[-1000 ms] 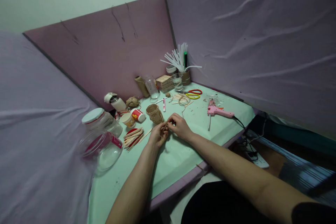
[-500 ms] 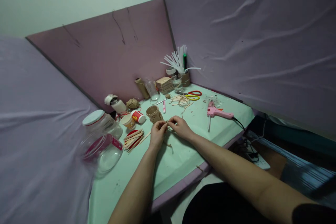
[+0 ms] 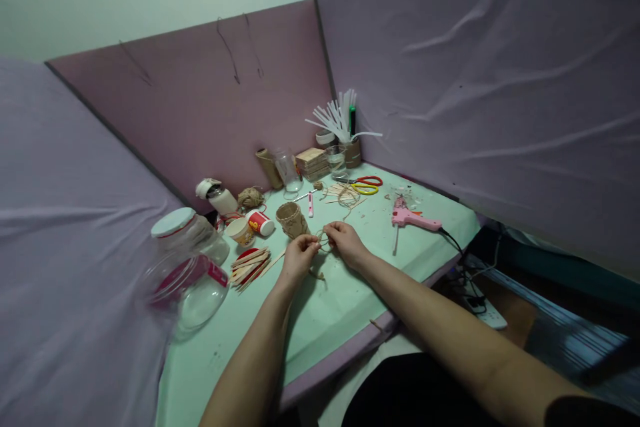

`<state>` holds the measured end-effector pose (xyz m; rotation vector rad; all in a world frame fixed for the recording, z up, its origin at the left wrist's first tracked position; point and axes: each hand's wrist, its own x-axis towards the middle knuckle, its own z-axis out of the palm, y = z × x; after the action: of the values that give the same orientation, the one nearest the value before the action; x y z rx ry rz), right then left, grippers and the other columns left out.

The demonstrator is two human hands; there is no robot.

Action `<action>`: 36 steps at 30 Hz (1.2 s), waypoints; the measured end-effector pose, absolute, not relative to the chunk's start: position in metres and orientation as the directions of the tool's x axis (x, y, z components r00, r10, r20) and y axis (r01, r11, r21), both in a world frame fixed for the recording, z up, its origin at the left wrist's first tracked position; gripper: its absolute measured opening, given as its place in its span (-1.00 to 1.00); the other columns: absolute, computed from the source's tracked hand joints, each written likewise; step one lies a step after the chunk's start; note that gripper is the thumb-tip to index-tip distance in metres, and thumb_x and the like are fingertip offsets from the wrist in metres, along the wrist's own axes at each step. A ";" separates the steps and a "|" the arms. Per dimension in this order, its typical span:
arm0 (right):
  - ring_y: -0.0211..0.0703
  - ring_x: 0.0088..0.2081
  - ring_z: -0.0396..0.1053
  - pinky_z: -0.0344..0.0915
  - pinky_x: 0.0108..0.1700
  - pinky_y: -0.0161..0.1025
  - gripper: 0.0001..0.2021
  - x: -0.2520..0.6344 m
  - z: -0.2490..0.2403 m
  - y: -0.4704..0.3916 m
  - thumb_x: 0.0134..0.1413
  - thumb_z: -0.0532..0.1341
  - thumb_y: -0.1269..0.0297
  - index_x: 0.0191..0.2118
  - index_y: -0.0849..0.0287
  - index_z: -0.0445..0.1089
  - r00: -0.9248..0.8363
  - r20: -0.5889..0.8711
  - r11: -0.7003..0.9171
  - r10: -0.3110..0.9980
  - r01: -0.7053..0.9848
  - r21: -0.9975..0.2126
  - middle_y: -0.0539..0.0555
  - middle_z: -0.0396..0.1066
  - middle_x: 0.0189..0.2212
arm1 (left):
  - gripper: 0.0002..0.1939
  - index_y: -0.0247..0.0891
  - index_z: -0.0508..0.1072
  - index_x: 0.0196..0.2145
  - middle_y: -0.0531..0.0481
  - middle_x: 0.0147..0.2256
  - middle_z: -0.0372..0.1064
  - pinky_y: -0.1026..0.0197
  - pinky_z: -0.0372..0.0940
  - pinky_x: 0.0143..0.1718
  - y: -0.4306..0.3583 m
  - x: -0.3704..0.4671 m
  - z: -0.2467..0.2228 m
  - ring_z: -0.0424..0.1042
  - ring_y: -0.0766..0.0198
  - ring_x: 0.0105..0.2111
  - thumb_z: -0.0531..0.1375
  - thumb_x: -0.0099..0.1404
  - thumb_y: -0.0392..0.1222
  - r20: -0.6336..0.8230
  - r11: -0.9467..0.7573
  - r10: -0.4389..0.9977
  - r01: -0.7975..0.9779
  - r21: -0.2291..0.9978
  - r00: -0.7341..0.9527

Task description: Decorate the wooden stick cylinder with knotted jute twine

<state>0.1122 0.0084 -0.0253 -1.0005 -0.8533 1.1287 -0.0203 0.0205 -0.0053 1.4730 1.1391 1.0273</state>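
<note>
My left hand [image 3: 301, 255] and my right hand [image 3: 345, 243] pinch a thin piece of brown twine [image 3: 323, 240] between them, with a small loop showing in the gap. A twine-wrapped cup [image 3: 291, 219] stands upright just behind my left hand. Below the hands, a short end of twine [image 3: 317, 275] lies on the tabletop. More loose twine [image 3: 349, 196] is coiled over thin wooden sticks farther back. To the left of my left hand is a pile of craft sticks [image 3: 249, 268] on something red.
A pink glue gun [image 3: 416, 219] with a black cord lies at the right. Scissors [image 3: 369, 181], a pink-and-white cutter [image 3: 311, 205] and a twine ball [image 3: 251, 197] are at the back. Clear jars [image 3: 203, 293], a red paper cup [image 3: 261, 222] and a white bottle [image 3: 223, 200] stand left.
My hands have drawn slightly apart, and a loop of twine now shows between them. The whole view has shifted a little.
</note>
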 end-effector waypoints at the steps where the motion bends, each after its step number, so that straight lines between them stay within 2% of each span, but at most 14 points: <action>1: -0.35 -0.64 0.10 0.05 -0.55 -0.35 -0.75 0.112 -0.026 0.008 -0.16 0.22 0.09 -0.50 0.19 0.29 0.243 0.054 0.129 0.969 -0.306 -0.943 -0.12 0.18 -0.71 | -0.69 -0.34 0.48 -0.45 0.04 -0.59 0.35 0.32 0.13 -0.53 0.021 -0.021 -0.007 0.26 0.39 -0.58 0.35 -0.14 -0.09 0.063 -0.098 0.978 0.173 0.980 0.200; 7: -0.32 -0.61 0.11 0.07 -0.53 -0.34 -0.75 0.111 -0.023 0.007 -0.10 0.20 0.08 -0.47 0.18 0.31 0.223 0.130 0.176 0.966 -0.201 -0.964 -0.12 0.17 -0.69 | -0.77 -0.33 0.50 -0.45 -0.01 -0.53 0.42 0.29 0.18 -0.46 0.021 -0.023 -0.008 0.33 0.33 -0.52 0.30 -0.08 -0.14 0.150 -0.186 0.977 0.264 0.946 0.150; 14: -0.24 -0.40 0.28 0.23 -0.29 -0.28 -0.85 0.110 -0.022 0.004 -0.08 0.20 0.19 -0.43 0.18 0.35 0.228 0.340 0.336 0.912 0.058 -0.940 -0.02 0.37 -0.47 | -0.84 -0.29 0.49 -0.43 -0.02 -0.47 0.45 0.25 0.25 -0.34 0.011 -0.020 0.002 0.38 0.27 -0.43 0.25 0.02 -0.15 0.264 -0.281 0.960 0.306 0.910 0.097; 21: -0.23 -0.40 0.28 0.22 -0.31 -0.28 -0.88 0.111 -0.023 0.001 -0.07 0.18 0.23 -0.47 0.17 0.32 0.218 0.376 0.352 0.900 0.142 -0.925 -0.01 0.35 -0.49 | -0.86 -0.28 0.49 -0.40 -0.03 -0.44 0.46 0.25 0.24 -0.33 0.009 -0.019 -0.002 0.39 0.26 -0.41 0.22 0.09 -0.16 0.303 -0.325 0.946 0.338 0.883 0.117; 26: -0.25 -0.43 0.23 0.18 -0.35 -0.30 -0.87 0.111 -0.020 0.000 -0.08 0.17 0.22 -0.50 0.17 0.32 0.191 0.348 0.334 0.918 0.103 -0.937 -0.05 0.31 -0.54 | -0.87 -0.25 0.53 -0.45 -0.02 -0.47 0.46 0.24 0.20 -0.36 0.012 -0.021 -0.003 0.36 0.25 -0.43 0.18 0.12 -0.21 0.291 -0.349 0.936 0.412 0.842 0.199; 32: -0.30 -0.59 0.10 0.06 -0.50 -0.33 -0.82 0.107 -0.021 -0.002 -0.10 0.18 0.19 -0.57 0.15 0.27 0.246 0.156 0.191 0.957 -0.126 -0.973 -0.11 0.17 -0.71 | -0.91 -0.23 0.55 -0.52 -0.03 -0.49 0.48 0.22 0.20 -0.37 0.012 -0.023 0.001 0.36 0.23 -0.46 0.22 0.06 -0.25 0.325 -0.384 0.922 0.404 0.830 0.209; 36: -0.32 -0.63 0.08 0.04 -0.54 -0.33 -0.79 0.105 -0.023 -0.001 -0.13 0.21 0.16 -0.59 0.15 0.25 0.248 0.126 0.180 0.961 -0.208 -0.962 -0.11 0.17 -0.73 | -0.89 -0.23 0.55 -0.53 -0.04 -0.50 0.48 0.23 0.20 -0.37 0.011 -0.025 0.001 0.37 0.23 -0.46 0.21 0.07 -0.23 0.318 -0.389 0.920 0.427 0.816 0.231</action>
<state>0.1053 -0.0008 -0.0232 -1.0327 -0.9432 1.0277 -0.0247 0.0113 0.0008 1.9249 1.2329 1.0913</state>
